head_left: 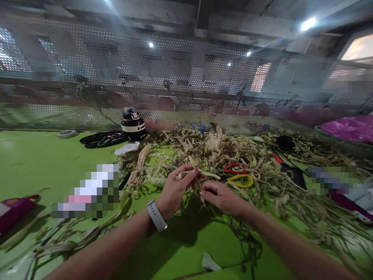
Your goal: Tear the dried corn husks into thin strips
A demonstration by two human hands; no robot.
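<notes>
"What's on the green table (pixel 26 155)?"

"A heap of dry husks (pixel 186 146) at the far side; the pale husk strips (pixel 212 175) are near the middle, in front of it, in both hands."

"How are they held?"

"The left hand (pixel 177 189) pinches them where they cross; the right hand (pixel 221 197) pinches a hanging end just below, to the right."

"Handling?"

"Probably light, papery, bendable, liable to split lengthwise; I'd grip flat, close to the crossing"
</notes>
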